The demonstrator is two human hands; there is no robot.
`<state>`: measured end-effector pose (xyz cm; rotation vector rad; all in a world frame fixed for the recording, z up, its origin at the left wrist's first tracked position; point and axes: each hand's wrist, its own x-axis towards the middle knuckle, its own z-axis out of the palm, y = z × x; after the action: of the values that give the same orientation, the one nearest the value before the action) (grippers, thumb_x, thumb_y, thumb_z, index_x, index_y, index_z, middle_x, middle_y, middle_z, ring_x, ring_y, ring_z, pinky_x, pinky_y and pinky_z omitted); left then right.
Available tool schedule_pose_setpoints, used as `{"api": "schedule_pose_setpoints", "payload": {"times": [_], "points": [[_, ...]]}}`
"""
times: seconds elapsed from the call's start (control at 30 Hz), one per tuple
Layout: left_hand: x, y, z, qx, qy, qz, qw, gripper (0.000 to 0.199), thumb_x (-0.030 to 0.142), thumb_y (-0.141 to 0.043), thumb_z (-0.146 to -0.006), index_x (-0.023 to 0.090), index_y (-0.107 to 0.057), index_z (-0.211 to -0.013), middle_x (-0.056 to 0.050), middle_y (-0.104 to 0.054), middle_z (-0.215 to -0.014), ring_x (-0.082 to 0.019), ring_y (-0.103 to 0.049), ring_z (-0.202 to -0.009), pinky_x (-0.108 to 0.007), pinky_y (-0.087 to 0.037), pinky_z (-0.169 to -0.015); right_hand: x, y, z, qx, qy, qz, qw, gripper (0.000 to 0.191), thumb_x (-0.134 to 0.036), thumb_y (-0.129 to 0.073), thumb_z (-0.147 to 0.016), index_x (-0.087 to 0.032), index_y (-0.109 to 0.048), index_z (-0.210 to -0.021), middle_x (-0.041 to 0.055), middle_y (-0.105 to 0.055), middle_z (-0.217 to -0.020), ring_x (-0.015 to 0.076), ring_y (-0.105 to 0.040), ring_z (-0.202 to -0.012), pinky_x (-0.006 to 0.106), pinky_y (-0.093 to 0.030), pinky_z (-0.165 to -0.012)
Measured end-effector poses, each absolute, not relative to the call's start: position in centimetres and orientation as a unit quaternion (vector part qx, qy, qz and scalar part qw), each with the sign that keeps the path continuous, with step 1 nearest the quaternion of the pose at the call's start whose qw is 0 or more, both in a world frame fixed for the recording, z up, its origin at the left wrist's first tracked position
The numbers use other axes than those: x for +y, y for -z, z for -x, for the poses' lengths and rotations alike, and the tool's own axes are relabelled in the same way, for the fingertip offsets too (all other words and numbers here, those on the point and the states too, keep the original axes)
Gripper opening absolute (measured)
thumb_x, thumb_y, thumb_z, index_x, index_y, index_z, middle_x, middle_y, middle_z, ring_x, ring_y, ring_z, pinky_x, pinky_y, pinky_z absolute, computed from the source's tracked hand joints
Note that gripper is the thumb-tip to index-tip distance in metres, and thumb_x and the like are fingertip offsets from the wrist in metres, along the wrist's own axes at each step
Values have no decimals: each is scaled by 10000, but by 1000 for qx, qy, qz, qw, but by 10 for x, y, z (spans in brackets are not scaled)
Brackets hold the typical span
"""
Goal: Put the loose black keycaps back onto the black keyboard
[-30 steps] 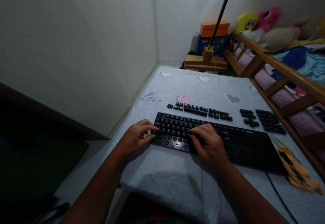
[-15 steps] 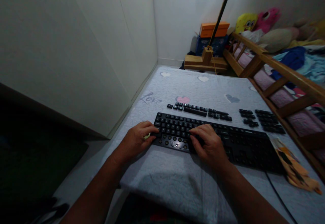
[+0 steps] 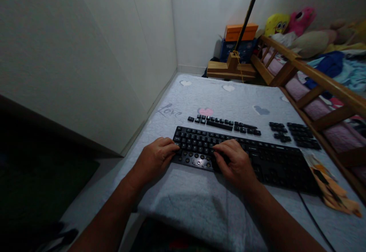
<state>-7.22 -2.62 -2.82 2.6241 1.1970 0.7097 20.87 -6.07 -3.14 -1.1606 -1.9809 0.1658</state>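
1. Keyboard (image 3: 274,164) spans the centre to the lower right of the frame, on the sheet (image 3: 183,191), in the same place as half a second ago.
2. Left hand (image 3: 158,153), left of centre, touches the keyboard's left end. The gap seen earlier between thumb and forefinger has closed: fingers narrow, tips together. Whether a key sits between them, I cannot tell.
3. Right hand (image 3: 236,163), right of centre, is as before, fingertips on the keyboard; I cannot tell whether they grip anything.
4. Loose keys (image 3: 219,125) lie above the keyboard, unmoved.
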Motion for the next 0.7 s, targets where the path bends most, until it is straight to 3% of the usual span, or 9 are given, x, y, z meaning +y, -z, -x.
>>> {"api": "schedule_pose_setpoints", "payload": {"times": [0.7], "points": [[-39, 46, 70, 391, -325, -861, 4, 172, 91, -613, -874, 167, -754, -937, -89, -736, -940, -198, -674, -857, -342, -574, -756, -60, 29, -208, -795, -72, 459, 391, 116, -119, -561, -896, -175, -661, -917, 67, -664, -825, 209, -597, -804, 382, -505, -752]]}}
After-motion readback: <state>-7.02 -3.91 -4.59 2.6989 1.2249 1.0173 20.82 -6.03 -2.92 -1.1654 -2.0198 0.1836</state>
